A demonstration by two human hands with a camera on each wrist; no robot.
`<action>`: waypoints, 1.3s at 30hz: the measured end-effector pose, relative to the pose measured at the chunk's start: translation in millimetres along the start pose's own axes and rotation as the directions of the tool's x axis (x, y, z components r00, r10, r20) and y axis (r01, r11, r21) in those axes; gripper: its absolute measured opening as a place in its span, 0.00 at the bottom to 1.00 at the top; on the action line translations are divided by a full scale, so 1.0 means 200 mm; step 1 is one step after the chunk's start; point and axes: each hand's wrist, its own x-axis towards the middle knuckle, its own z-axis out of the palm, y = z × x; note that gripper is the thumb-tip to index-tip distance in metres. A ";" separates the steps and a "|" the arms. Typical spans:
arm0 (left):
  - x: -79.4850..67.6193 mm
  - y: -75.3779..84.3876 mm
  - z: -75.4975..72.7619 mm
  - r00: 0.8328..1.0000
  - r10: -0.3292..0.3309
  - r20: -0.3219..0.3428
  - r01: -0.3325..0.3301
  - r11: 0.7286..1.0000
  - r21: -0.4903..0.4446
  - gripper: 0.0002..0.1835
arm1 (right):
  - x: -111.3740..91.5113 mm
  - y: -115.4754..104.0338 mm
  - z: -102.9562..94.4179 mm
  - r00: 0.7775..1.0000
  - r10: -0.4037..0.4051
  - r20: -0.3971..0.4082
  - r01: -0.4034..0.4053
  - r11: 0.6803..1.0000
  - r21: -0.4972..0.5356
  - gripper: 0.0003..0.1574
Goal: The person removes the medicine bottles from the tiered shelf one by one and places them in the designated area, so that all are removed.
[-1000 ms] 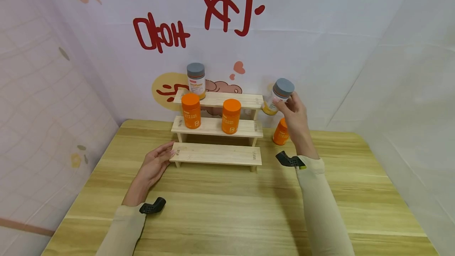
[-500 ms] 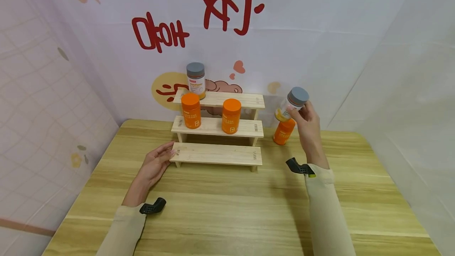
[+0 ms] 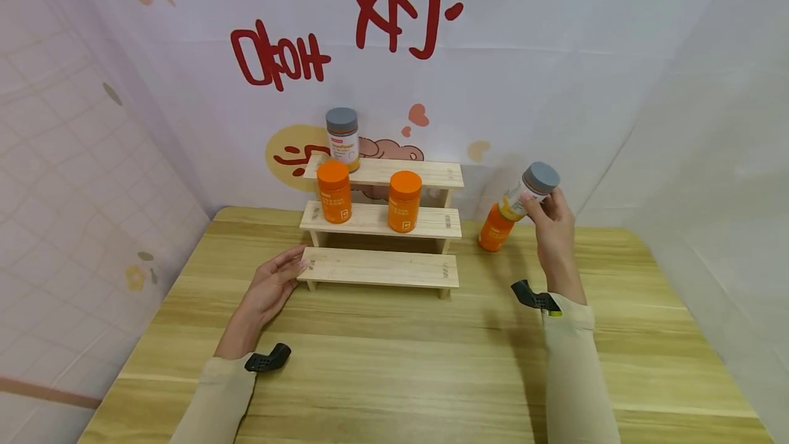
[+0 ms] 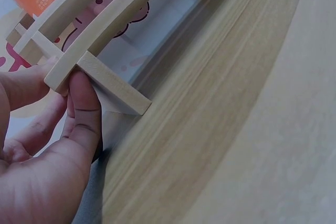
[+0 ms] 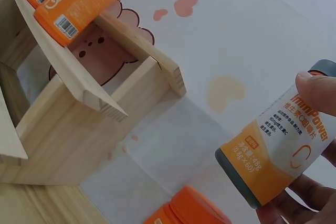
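Observation:
My right hand (image 3: 553, 228) grips a white-and-yellow supplement bottle (image 3: 520, 199) with a grey lid, tilted, in the air right of the shelf. The right wrist view shows the thumb over the upper part of this bottle (image 5: 286, 145) and fingers behind it. Below it in the head view, an orange bottle (image 3: 495, 233) stands on the table, its top overlapped. My left hand (image 3: 269, 290) pinches the left end of the lowest step of a three-step wooden display shelf (image 3: 379, 267). In the left wrist view, finger and thumb hold the board end (image 4: 63, 72) from both sides.
Two orange bottles (image 3: 404, 204) stand on the middle step, one at the left and one right of centre. Another grey-lidded bottle (image 3: 342, 141) is at the left of the top step. A printed white cloth wall (image 3: 542, 74) rises behind the wood-grain table (image 3: 394, 362).
My right hand has moved right and down with the grey-lidded bottle, away from the top step's right end. The left hand stays at the lowest step.

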 end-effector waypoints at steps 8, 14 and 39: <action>-0.01 0.01 0.00 1.000 0.003 0.005 -0.003 1.000 0.012 0.36 | 0.00 0.01 -0.07 0.997 0.003 -0.077 -0.001 1.000 0.020 0.32; -0.01 0.02 -0.01 1.000 0.009 0.009 -0.009 1.000 0.011 0.37 | 0.01 0.03 -0.15 0.989 0.017 -0.149 -0.027 0.997 -0.068 0.30; 0.00 -0.01 0.00 1.000 0.005 -0.003 -0.005 1.000 0.003 0.36 | 0.04 0.34 -0.39 0.978 0.200 0.059 -0.170 0.931 -0.323 0.36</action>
